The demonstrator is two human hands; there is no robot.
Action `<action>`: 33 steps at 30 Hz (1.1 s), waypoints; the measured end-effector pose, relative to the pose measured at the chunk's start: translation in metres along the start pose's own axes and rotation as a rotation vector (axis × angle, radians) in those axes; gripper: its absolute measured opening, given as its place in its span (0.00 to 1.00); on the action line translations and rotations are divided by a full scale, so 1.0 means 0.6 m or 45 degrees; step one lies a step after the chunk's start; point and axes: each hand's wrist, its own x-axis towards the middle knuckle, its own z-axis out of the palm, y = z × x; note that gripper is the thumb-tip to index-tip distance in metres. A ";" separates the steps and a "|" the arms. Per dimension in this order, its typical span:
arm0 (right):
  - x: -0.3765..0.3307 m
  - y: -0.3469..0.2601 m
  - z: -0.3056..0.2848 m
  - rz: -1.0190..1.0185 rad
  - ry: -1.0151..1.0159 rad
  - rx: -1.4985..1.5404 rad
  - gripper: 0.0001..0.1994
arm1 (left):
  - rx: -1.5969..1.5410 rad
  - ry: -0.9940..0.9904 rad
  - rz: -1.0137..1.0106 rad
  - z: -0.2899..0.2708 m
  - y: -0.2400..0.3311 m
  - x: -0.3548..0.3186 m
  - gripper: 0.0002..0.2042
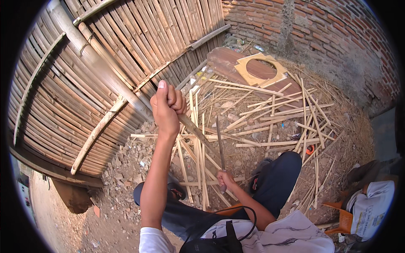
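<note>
My left hand [168,104], raised in front of me, is closed round a long bamboo piece [198,133] that slants down toward my right hand. My right hand [226,180], low between my knees, grips the handle of a long knife [220,141]. Its narrow dark blade points away from me and stands close to the lower end of the bamboo; whether they touch I cannot tell. Several pale split bamboo strips [196,158] lie on the ground just beyond my feet.
More strips [312,122] are strewn at the right. Behind them, a yellowish board with a round hole [261,71] rests on a brown panel [223,63]. A bamboo wall [139,46] rises left, a brick wall [325,38] behind. At right, another person [371,206] is beside an orange chair [344,219].
</note>
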 end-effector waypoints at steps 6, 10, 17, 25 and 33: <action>0.008 0.049 -0.041 0.250 0.172 0.159 0.13 | -0.058 -0.114 -0.075 -0.004 0.005 0.008 0.27; -0.031 -0.063 0.034 0.080 -0.065 0.123 0.12 | -0.069 -0.141 -0.080 -0.016 0.000 0.009 0.27; -0.185 -0.316 0.181 0.068 -0.544 0.223 0.10 | -0.075 -0.185 -0.128 0.008 0.001 0.007 0.29; -0.202 -0.350 0.198 0.014 -0.493 0.096 0.12 | 0.098 -0.320 -0.148 0.021 0.013 0.004 0.28; -0.171 -0.286 0.182 0.039 -0.369 0.097 0.11 | 0.114 -0.235 -0.076 0.036 0.006 -0.019 0.22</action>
